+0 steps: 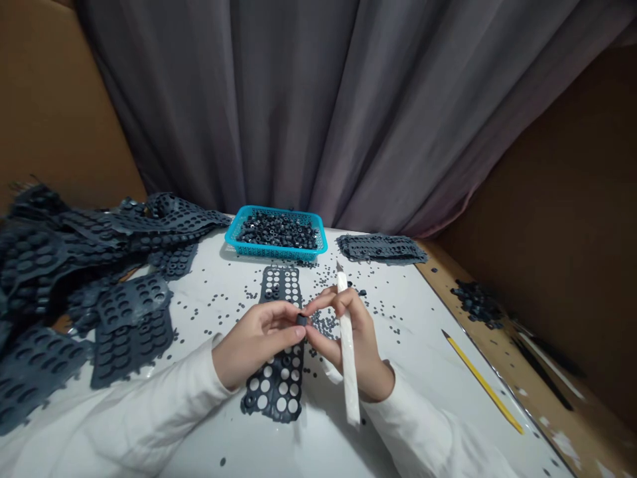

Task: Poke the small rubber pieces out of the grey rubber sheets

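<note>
Matt rubbery sheet [281,282], plastic basket [277,251]; smooth glossy tabletop [423,332], cloth curtain [293,106]

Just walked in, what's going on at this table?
A person is working on a small dark piece with bare hands: the left hand pinches it, and the right hand's fingers are close against it. The right hand also holds a white-handled tool, its pointed tip facing away from the person. Below lies a dark perforated strip. Beyond it, a blue basket holds many small dark pieces, and tiny dark discs are scattered over the white table.
</note>
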Demonstrator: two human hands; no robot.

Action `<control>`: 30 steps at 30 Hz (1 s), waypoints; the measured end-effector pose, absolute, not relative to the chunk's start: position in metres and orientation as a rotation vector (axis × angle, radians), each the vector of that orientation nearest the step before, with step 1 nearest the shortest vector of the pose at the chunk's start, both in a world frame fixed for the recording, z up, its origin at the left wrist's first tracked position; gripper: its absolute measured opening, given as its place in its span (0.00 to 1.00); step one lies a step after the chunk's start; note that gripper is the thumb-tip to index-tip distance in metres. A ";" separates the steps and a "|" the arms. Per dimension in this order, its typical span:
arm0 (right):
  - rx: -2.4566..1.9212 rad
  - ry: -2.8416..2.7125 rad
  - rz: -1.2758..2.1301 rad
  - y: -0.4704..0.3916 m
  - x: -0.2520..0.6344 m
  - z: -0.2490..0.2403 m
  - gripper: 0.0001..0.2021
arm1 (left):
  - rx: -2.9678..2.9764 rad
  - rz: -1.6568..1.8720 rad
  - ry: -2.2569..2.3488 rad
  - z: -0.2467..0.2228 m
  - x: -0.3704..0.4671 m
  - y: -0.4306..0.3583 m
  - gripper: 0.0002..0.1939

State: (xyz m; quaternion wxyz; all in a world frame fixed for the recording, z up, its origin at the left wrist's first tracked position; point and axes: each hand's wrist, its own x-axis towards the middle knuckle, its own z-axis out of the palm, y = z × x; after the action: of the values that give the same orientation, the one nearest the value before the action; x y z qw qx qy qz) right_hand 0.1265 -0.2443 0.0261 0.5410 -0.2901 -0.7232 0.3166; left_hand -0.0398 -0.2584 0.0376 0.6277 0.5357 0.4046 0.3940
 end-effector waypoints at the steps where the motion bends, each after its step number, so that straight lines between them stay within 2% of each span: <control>1: -0.689 -1.714 0.753 -0.244 0.127 0.027 0.18 | 1.242 0.907 0.930 0.038 -0.040 -0.258 0.12; 30: -0.696 -1.741 0.727 -0.246 0.128 0.033 0.18 | 1.213 0.887 0.955 0.034 -0.041 -0.256 0.14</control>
State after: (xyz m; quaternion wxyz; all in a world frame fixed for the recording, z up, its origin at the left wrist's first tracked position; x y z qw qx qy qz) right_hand 0.1280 -0.2461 0.0328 0.5357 -0.2921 -0.7311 0.3054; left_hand -0.0405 -0.2564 0.0342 0.6291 0.5295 0.4170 0.3874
